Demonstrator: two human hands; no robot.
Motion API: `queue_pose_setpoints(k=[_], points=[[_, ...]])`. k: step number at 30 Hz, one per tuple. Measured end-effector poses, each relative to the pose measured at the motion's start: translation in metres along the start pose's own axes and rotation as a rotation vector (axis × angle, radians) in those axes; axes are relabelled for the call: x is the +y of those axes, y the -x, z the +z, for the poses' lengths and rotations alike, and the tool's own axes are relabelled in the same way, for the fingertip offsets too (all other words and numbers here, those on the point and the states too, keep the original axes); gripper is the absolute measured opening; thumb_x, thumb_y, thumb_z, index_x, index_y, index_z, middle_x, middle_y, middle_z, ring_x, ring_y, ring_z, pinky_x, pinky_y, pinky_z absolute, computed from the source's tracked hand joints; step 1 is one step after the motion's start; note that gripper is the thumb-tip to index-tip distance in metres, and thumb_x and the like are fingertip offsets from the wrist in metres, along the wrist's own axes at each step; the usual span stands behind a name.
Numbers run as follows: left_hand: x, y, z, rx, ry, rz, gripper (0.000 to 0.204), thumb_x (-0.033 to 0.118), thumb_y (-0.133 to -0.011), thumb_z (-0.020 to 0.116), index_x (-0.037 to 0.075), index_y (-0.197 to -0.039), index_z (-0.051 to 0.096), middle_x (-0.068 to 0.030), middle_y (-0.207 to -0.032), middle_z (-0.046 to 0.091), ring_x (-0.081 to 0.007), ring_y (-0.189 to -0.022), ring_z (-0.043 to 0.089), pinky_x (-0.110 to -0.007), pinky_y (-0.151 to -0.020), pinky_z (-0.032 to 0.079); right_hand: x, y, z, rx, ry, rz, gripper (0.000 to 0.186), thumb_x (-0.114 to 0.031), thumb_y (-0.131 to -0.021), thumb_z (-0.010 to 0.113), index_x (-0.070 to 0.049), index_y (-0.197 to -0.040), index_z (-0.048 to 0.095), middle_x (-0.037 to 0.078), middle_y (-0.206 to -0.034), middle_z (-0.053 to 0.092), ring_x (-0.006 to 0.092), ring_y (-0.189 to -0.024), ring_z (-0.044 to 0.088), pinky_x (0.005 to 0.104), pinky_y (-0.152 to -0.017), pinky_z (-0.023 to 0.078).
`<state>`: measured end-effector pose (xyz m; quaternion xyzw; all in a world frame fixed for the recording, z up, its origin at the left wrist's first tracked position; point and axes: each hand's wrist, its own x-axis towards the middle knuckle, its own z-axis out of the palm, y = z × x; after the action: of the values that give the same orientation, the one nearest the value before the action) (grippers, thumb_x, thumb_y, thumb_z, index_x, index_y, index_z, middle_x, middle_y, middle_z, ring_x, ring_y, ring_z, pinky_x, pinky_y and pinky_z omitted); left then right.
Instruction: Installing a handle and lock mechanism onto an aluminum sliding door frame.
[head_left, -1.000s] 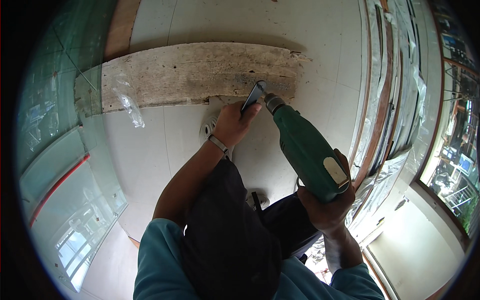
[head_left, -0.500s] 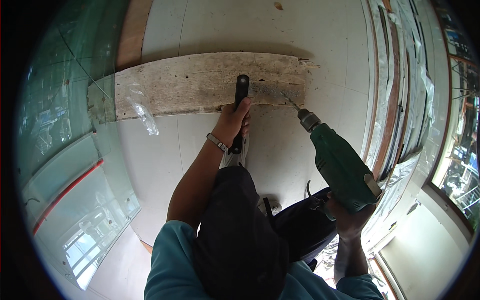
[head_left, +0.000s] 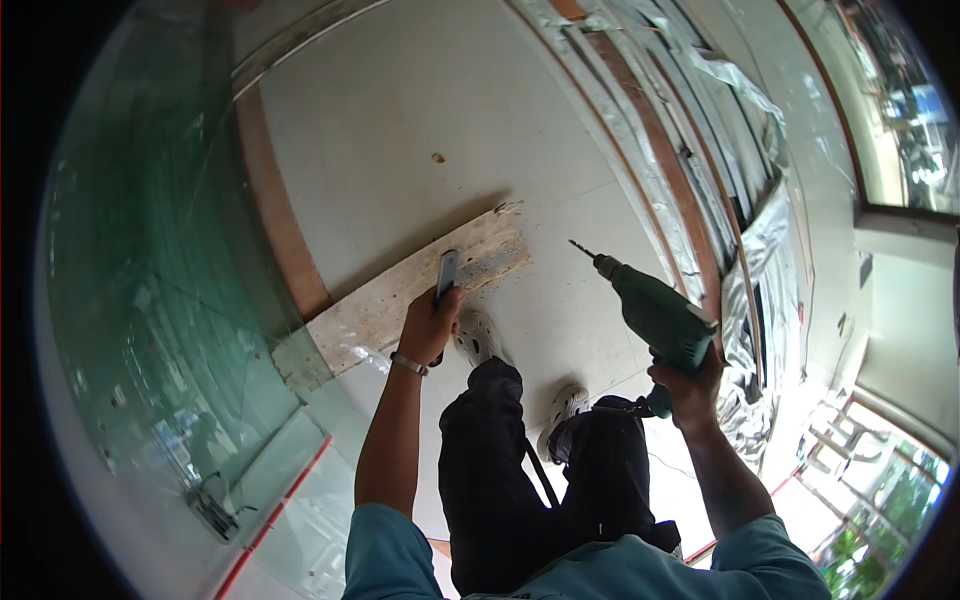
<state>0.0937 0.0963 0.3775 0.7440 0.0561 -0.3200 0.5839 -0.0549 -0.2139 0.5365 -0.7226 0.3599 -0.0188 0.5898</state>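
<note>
My left hand (head_left: 432, 325) is closed on a flat, narrow piece (head_left: 447, 268) with a grey face and dark edges, held upright above my left foot. A weathered wooden plank (head_left: 370, 308) lies diagonally on the floor behind it, with a grey speckled patch near its right end and crumpled clear plastic (head_left: 372, 356) at its lower edge. My right hand (head_left: 690, 385) grips a green power drill (head_left: 660, 315), its long bit (head_left: 583, 248) pointing up and left, apart from the flat piece and apparently clear of the plank.
Large glass panels (head_left: 150, 260), one edged with red, stand at left beside a brown wooden strip (head_left: 275, 200). Long wooden and metal lengths with silvery wrapping (head_left: 750, 250) line the right, below a window (head_left: 900, 100). My white shoes (head_left: 478, 335) are near the plank.
My view has pulled back and turned, so the plank looks smaller and slanted and more of my legs shows. The drill is now higher, away from the plank; both hands keep their holds.
</note>
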Motion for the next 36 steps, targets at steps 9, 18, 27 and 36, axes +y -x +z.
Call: queue_pose_setpoints(k=[9, 18, 27, 36], points=[[0.037, 0.153, -0.091, 0.54, 0.29, -0.603, 0.047, 0.058, -0.089, 0.057, 0.016, -0.073, 0.042, 0.0029, -0.055, 0.04, -0.0117, -0.044, 0.039, -0.028, -0.044, 0.038, -0.02, 0.237, -0.198, 0.331, 0.661, 0.31, 0.066, -0.008, -0.066, 0.061, -0.018, -0.13, 0.049, 0.02, -0.089, 0.068, 0.0428, -0.079, 0.065, 0.0501, -0.071, 0.052], [0.097, 0.202, 0.013, 0.168, -0.815, -0.162, 0.057, 0.045, -0.093, 0.054, 0.003, -0.132, 0.052, -0.0116, -0.105, 0.062, -0.0246, -0.092, 0.058, -0.044, -0.075, 0.049, 0.102, 0.63, -0.429, 0.645, 0.652, 0.836, 0.067, -0.001, -0.069, 0.054, -0.025, -0.132, 0.053, 0.017, -0.089, 0.069, 0.0382, -0.087, 0.065, 0.0463, -0.076, 0.052], [0.132, 0.418, 0.461, -0.322, -0.699, -0.178, 0.039, 0.045, -0.091, 0.06, 0.007, -0.087, 0.059, -0.0052, -0.073, 0.051, -0.0221, -0.071, 0.049, -0.041, -0.068, 0.041, 0.158, 0.951, -0.533, 0.905, 0.867, 0.96, 0.061, 0.0, -0.075, 0.057, -0.028, -0.129, 0.055, 0.012, -0.075, 0.065, 0.0362, -0.074, 0.065, 0.0456, -0.066, 0.051], [0.035, 0.535, 0.694, -0.528, -1.506, -0.177, 0.045, 0.041, -0.081, 0.07, -0.001, -0.095, 0.068, -0.0093, -0.091, 0.067, -0.0229, -0.087, 0.06, -0.039, -0.081, 0.045, 0.279, 1.061, -0.665, 1.657, 0.3, 1.389, 0.08, -0.001, -0.066, 0.065, -0.022, -0.139, 0.043, 0.019, -0.104, 0.066, 0.0401, -0.096, 0.064, 0.0469, -0.079, 0.052]])
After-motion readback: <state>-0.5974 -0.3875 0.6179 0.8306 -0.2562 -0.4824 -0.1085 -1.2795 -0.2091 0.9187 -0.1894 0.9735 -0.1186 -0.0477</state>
